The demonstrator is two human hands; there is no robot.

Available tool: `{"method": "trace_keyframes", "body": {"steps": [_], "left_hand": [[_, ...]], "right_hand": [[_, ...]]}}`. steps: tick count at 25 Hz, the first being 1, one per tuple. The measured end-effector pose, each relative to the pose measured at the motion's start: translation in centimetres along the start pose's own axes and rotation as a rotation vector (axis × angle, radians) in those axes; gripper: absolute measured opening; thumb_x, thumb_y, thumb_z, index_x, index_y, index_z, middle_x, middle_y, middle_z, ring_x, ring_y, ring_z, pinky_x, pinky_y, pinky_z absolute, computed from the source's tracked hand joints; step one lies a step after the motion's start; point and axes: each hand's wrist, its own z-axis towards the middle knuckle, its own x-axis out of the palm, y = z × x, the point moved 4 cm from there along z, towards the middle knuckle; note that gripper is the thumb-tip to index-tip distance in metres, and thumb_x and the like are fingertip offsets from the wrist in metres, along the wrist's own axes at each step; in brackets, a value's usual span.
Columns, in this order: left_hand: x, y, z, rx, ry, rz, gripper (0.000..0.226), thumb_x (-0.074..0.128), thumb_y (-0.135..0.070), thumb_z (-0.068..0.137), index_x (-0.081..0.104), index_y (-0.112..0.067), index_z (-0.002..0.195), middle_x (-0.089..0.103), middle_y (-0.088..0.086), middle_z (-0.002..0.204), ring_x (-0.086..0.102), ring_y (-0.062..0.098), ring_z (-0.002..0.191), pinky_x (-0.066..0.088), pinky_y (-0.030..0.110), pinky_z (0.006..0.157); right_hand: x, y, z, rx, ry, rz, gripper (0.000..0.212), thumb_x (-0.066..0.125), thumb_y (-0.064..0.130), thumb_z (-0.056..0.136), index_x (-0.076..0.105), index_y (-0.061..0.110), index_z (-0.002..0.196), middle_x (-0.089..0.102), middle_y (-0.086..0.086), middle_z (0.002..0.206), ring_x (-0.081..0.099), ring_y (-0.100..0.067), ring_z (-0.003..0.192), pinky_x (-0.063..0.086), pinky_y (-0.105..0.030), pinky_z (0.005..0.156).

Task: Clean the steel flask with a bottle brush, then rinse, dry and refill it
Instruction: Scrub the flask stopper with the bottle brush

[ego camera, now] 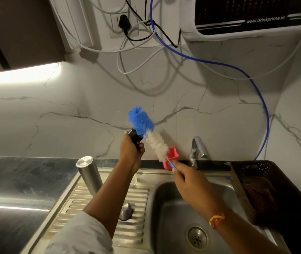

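The steel flask stands on the ribbed drainboard left of the sink, its flat closed end up. My left hand is raised in front of the wall and grips a small black cylindrical piece, which looks like a lid. My right hand pinches the thin handle of the bottle brush. The brush slants up to the left, white bristles low and blue bristles at the tip. The blue bristles touch the black piece. A steel cap lies on the drainboard under my left forearm.
The sink basin with its drain lies below my right arm. Behind it are a steel tap and a red cup. A brown perforated basket sits at the sink's right. Cables and a blue hose hang on the wall.
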Motion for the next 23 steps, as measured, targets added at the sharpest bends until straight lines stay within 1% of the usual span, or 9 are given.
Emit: {"method": "trace_keyframes", "body": {"steps": [5,7,9,12,14,17,19,21,23], "left_hand": [[0.1,-0.1,-0.1,-0.019,0.005,-0.047,0.029,0.04,-0.032,0.106,0.062,-0.013,0.104,0.055,0.001,0.072,0.046,0.008,0.057,0.037,0.02,0.053],[-0.7,-1.2,0.2,-0.023,-0.039,-0.141,0.026,0.043,-0.03,0.107,0.06,-0.012,0.103,0.058,0.001,0.073,0.047,0.007,0.055,0.037,0.02,0.052],[-0.7,-1.3,0.2,-0.02,-0.043,-0.114,0.025,0.044,-0.032,0.107,0.061,-0.013,0.106,0.059,0.001,0.075,0.048,0.007,0.056,0.039,0.019,0.053],[0.5,0.0,-0.5,-0.027,0.025,-0.024,0.033,0.041,-0.033,0.106,0.063,-0.011,0.116,0.059,0.001,0.074,0.047,0.008,0.056,0.039,0.02,0.054],[0.9,-0.7,-0.5,-0.02,0.04,-0.027,0.036,0.039,-0.035,0.108,0.063,-0.011,0.119,0.06,0.003,0.074,0.047,0.008,0.057,0.039,0.021,0.055],[-0.2,-2.5,0.3,0.003,-0.041,-0.082,0.036,0.039,-0.038,0.108,0.063,-0.013,0.116,0.06,0.004,0.075,0.047,0.008,0.057,0.038,0.021,0.058],[-0.9,-2.5,0.8,-0.002,-0.093,-0.079,0.038,0.039,-0.041,0.108,0.062,-0.013,0.12,0.055,0.003,0.073,0.047,0.009,0.056,0.039,0.021,0.058],[-1.3,-2.0,1.0,-0.026,-0.13,-0.074,0.039,0.039,-0.042,0.108,0.061,-0.013,0.122,0.054,0.002,0.072,0.047,0.009,0.057,0.039,0.02,0.057],[-1.4,-1.8,0.9,-0.039,-0.119,-0.069,0.04,0.039,-0.043,0.109,0.061,-0.012,0.12,0.056,0.002,0.074,0.049,0.008,0.057,0.041,0.02,0.056]], "right_hand": [[0.0,0.7,1.7,-0.05,-0.004,-0.089,0.036,0.041,0.033,0.106,0.052,0.03,0.139,0.066,0.0,0.094,0.06,-0.009,0.075,0.055,-0.027,0.072],[0.7,0.6,0.6,-0.067,0.059,-0.095,0.033,0.041,0.034,0.105,0.055,0.032,0.135,0.066,0.0,0.09,0.063,-0.012,0.077,0.057,-0.034,0.074],[0.7,0.8,0.5,-0.076,0.061,-0.113,0.03,0.041,0.033,0.105,0.056,0.031,0.131,0.066,-0.002,0.086,0.063,-0.015,0.074,0.058,-0.038,0.072],[-0.1,0.9,2.9,-0.071,-0.053,-0.19,0.032,0.041,0.033,0.105,0.054,0.027,0.134,0.065,-0.001,0.086,0.061,-0.011,0.074,0.057,-0.032,0.072],[-0.1,0.8,3.1,-0.094,-0.054,-0.196,0.034,0.04,0.033,0.105,0.053,0.028,0.136,0.064,0.003,0.082,0.062,-0.01,0.074,0.056,-0.029,0.071],[0.3,0.1,1.5,-0.093,-0.039,-0.172,0.037,0.04,0.034,0.105,0.05,0.031,0.141,0.054,0.01,0.069,0.055,-0.004,0.062,0.042,-0.016,0.055],[-0.6,-0.1,1.7,-0.072,-0.108,-0.144,0.039,0.04,0.034,0.105,0.049,0.031,0.143,0.057,0.008,0.071,0.058,-0.006,0.066,0.046,-0.019,0.059],[-1.2,0.2,1.6,-0.075,-0.165,-0.096,0.04,0.042,0.035,0.105,0.049,0.032,0.144,0.066,0.001,0.083,0.065,-0.012,0.077,0.054,-0.025,0.071],[-0.8,0.8,0.8,-0.139,-0.135,-0.117,0.039,0.043,0.034,0.105,0.05,0.034,0.143,0.063,0.006,0.081,0.062,-0.008,0.073,0.053,-0.022,0.067]]}}
